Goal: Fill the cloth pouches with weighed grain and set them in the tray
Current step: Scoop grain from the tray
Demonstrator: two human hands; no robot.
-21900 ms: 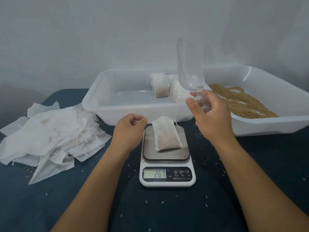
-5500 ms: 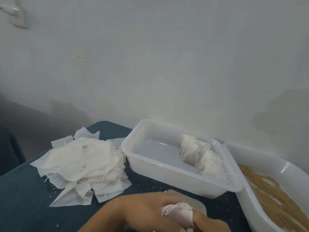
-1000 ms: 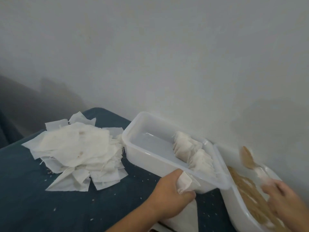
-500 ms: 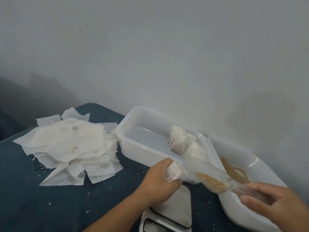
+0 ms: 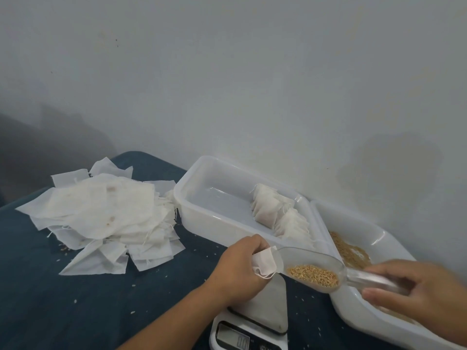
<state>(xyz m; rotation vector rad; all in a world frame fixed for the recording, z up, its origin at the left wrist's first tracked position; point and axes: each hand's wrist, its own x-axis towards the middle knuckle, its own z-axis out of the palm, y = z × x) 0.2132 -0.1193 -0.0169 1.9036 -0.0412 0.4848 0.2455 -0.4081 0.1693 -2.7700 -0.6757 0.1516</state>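
My left hand (image 5: pixel 240 267) grips a white cloth pouch (image 5: pixel 265 263) with its mouth held open, just above the kitchen scale (image 5: pixel 255 322). My right hand (image 5: pixel 419 289) holds the handle of a clear plastic scoop (image 5: pixel 313 267) that carries brown grain. The scoop's tip touches the pouch's open mouth. Behind them stands a white tray (image 5: pixel 202 210) with several filled pouches (image 5: pixel 278 215) lined up at its right end. A second white tray (image 5: pixel 374 322) at the right holds loose grain (image 5: pixel 351 253).
A heap of empty white pouches (image 5: pixel 101 218) lies at the left on the dark blue tabletop (image 5: pixel 75 311), which has scattered grains on it. A pale wall rises right behind both trays.
My right hand has brought the loaded scoop leftward until its tip meets the pouch mouth. My left hand keeps the pouch over the scale. The view has shifted slightly.
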